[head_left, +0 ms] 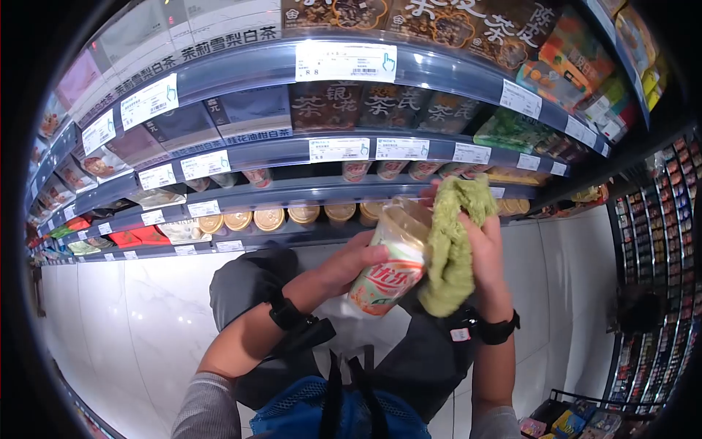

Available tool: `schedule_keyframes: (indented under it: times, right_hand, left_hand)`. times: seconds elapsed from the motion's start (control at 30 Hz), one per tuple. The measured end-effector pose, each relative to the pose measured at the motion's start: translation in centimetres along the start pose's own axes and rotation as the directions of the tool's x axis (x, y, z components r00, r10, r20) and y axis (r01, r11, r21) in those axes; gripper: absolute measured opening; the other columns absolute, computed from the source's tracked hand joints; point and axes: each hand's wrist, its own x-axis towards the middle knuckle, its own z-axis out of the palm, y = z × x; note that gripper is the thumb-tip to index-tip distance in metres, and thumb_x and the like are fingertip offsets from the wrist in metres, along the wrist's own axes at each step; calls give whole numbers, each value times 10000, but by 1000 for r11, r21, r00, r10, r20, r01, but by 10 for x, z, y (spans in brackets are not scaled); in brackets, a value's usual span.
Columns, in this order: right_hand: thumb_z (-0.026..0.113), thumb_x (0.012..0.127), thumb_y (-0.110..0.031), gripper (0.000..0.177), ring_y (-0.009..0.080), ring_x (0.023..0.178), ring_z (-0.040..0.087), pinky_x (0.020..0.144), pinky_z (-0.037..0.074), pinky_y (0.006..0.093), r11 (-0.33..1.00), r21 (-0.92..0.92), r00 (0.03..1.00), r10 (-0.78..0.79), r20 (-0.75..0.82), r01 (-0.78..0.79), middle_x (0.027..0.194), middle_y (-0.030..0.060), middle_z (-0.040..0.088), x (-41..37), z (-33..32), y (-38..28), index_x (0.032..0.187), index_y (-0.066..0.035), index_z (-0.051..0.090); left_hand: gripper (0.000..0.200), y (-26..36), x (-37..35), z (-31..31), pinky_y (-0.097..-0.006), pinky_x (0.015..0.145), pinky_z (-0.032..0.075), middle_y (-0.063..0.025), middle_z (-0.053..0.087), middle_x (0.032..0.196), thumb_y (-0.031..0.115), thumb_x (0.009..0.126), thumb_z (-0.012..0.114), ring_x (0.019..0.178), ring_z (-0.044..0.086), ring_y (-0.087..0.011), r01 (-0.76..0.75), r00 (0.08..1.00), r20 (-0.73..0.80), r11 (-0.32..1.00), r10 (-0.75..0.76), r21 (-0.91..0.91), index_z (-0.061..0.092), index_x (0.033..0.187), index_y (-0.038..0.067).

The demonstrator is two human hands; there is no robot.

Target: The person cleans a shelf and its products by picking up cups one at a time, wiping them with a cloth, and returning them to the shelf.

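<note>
- My left hand (346, 265) is wrapped around a cup (389, 272), with my thumb on the near side.
- The cup leans, with its shiny gold top up and to the right and its bottom down and to the left.
- The cup is just to the right of my left palm, between my two hands.
- My right hand (484, 247) is closed on a fuzzy green cloth (452, 252).
- The cloth hangs down right next to the cup's right side; I can't tell if all of it touches.
- Both hands are up in front of the shelf (336, 192), over my knees.
- More cups with gold lids (269, 219) stand in a row on the low shelf, past my left hand.
</note>
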Motion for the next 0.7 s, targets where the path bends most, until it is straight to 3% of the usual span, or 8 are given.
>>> schedule_keyframes:
  times: [0.07, 0.13, 0.33, 0.43, 0.47, 0.53, 0.6, 0.7]
  right_hand:
    - [534, 868, -60, 297, 137, 927, 587, 803, 463, 263, 957, 191, 963, 179, 202, -218, 1039, 72, 613, 7, -5, 0, 1150, 36, 536]
    - [553, 872, -92, 271, 130, 922, 594, 783, 476, 266, 935, 234, 943, 202, 263, -265, 1040, 68, 613, 8, -6, 2, 1115, 28, 552]
    - [541, 888, -96, 304, 137, 945, 593, 801, 476, 269, 890, 336, 937, 222, 269, -307, 1071, 67, 606, 17, -6, 35, 1166, 26, 515]
    - [504, 881, -34, 380, 156, 1059, 547, 900, 429, 283, 953, 237, 980, 168, 103, -188, 1174, 95, 564, 15, -2, 49, 1254, 9, 453]
    - [504, 881, -34, 380, 156, 1059, 547, 900, 429, 283, 952, 241, 980, 169, 107, -191, 1174, 95, 564, 16, 2, 53, 1254, 9, 453]
    - [447, 852, 40, 447, 181, 1096, 528, 936, 404, 292, 996, 75, 999, -49, -19, 51, 1214, 113, 541, 19, 12, 62, 1297, -2, 416]
    - [414, 820, 64, 501, 204, 1128, 513, 959, 386, 305, 996, 28, 996, -88, 4, 88, 1227, 139, 533, 13, 24, 67, 1316, -1, 391]
    - [457, 793, 14, 550, 345, 1130, 521, 934, 406, 344, 952, -302, 996, -23, 81, 47, 1178, 235, 529, -4, 49, 69, 1330, -9, 342]
  left_hand:
    - [745, 2, 5, -9, -302, 871, 461, -127, 558, 1155, 487, 765, 646, 1031, 567, -175, -30, 998, 60, 999, 29, 19, 428, 1263, -22]
    - [740, 14, 7, -11, -287, 858, 457, -126, 570, 1131, 481, 735, 667, 1023, 565, -169, -54, 988, 157, 965, 13, 258, 469, 1232, -31]
    - [770, 17, -4, -8, -294, 900, 438, -127, 570, 1143, 483, 727, 676, 1045, 559, -180, 23, 997, 75, 994, -31, 105, 452, 1248, -36]
    - [748, -1, 3, -12, -312, 921, 446, -128, 562, 1171, 501, 810, 602, 1042, 579, -200, -237, 965, -94, 966, 246, 102, 388, 1303, -19]
    - [748, -2, 4, -14, -312, 921, 446, -128, 562, 1171, 501, 810, 602, 1042, 579, -200, -236, 964, -99, 966, 246, 105, 388, 1303, -19]
    - [663, 1, 6, -18, -329, 937, 445, -134, 554, 1200, 516, 891, 467, 1061, 575, -202, -97, 962, -266, 991, 69, -95, 404, 1297, -4]
    - [694, 3, 10, -19, -398, 956, 445, -158, 547, 1222, 593, 896, 342, 1084, 565, -269, -112, 944, -319, 992, 86, -66, 445, 1282, 25]
    - [660, 7, 16, -26, -362, 889, 495, -136, 595, 1149, 585, 904, 346, 1010, 608, -229, -326, 899, -369, 923, 236, -203, 473, 1248, 36]
